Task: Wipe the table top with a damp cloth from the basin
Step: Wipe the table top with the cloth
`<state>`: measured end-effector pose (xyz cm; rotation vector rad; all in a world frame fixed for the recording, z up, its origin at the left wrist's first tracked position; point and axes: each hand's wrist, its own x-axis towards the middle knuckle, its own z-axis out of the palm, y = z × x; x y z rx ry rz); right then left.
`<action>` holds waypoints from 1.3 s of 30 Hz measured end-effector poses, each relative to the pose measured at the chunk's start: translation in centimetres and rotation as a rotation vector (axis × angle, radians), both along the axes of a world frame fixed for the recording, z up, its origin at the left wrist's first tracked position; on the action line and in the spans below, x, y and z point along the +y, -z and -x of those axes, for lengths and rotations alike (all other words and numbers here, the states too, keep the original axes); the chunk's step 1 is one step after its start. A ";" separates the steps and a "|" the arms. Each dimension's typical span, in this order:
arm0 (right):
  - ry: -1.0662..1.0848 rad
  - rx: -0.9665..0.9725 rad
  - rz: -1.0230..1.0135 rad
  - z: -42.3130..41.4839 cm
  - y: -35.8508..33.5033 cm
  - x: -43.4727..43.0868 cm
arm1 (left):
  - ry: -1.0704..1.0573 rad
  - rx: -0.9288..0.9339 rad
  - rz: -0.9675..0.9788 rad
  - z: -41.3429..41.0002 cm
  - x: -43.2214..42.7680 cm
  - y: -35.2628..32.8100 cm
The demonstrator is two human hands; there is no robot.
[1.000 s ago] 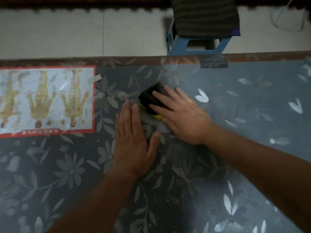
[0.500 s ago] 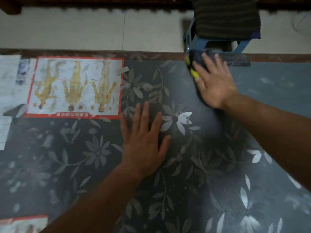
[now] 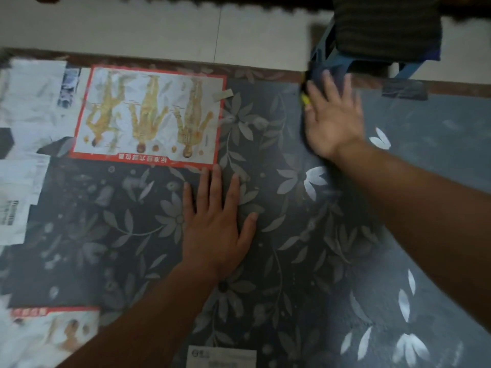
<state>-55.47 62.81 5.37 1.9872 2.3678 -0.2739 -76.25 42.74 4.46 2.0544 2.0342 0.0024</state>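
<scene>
The table top is dark with a grey flower pattern under a clear cover. My right hand presses flat, fingers spread, on a dark cloth with a yellow edge near the table's far edge; most of the cloth is hidden under the hand, which is blurred. My left hand rests flat on the table in the middle, fingers straight, holding nothing. No basin is in view.
A red-bordered chart and white papers lie under the cover at the left. More papers sit at the near edge. A blue stool with a dark cushion stands on the tiled floor beyond the table.
My right hand has slid the cloth from the table's middle out to the far edge over the last second. My left hand has stayed flat in about the same place.
</scene>
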 end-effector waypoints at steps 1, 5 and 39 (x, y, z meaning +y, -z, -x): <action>-0.140 0.004 -0.015 1.5 0.4 -1.6 | -0.001 -0.008 -0.003 0.0 -0.1 0.0; -0.672 0.053 0.011 1.1 0.4 -7.1 | -0.010 0.009 -0.006 -0.2 -0.1 0.0; -0.524 0.071 -0.040 -2.6 1.0 -15.0 | -0.037 -0.150 -0.188 0.3 -1.0 -0.1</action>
